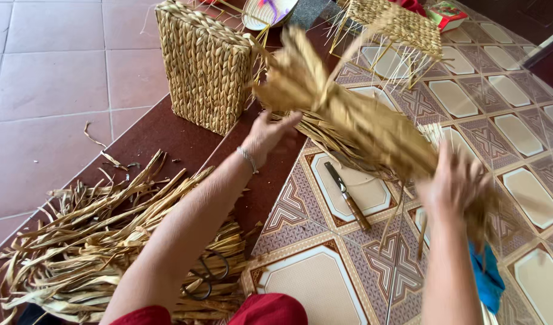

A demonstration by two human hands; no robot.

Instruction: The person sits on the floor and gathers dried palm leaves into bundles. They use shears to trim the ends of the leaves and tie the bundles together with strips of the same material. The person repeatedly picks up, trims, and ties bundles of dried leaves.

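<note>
Beside the finished woven basket, both hands, left and right, grasp a half-woven piece, its strands loose.

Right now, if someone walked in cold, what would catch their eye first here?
First the blurred bundle of dried straw in mid-frame, with the right hand gripping its lower end and the left hand under its upper part. Next, the upright woven basket at top left, and the loose heap of straw strips at bottom left with scissors lying on it. A knife lies on the patterned floor between the arms.
</note>
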